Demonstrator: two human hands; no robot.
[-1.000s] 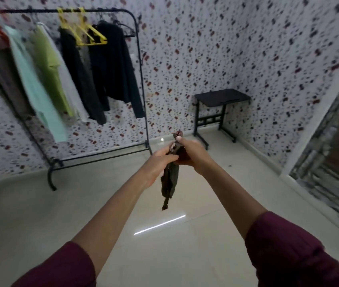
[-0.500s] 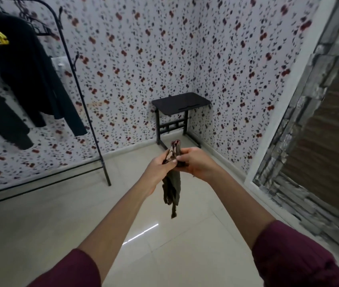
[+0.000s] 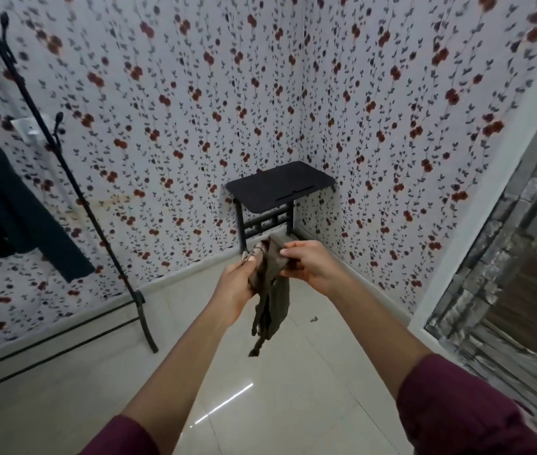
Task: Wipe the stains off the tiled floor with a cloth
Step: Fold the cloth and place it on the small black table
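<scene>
Both hands' grip bunches cloth (image 3: 272, 290); table (image 3: 280, 188), perhaps debris (image 3: 313, 319), beyond.

The cloth (image 3: 272, 284) is hanging between the two hands, out in front of the person and above the floor (image 3: 293, 372). The left hand (image 3: 237, 287) is holding it from the left, the right hand (image 3: 309, 264) from the right and slightly higher. Behind them, a table (image 3: 280, 185) is standing in the corner where the two walls are meeting. A rack (image 3: 73, 198) is standing to the left, against the left wall, with a garment (image 3: 7, 205) hanging on it. A speck (image 3: 313, 319) is lying on the floor just right of the cloth.
</scene>
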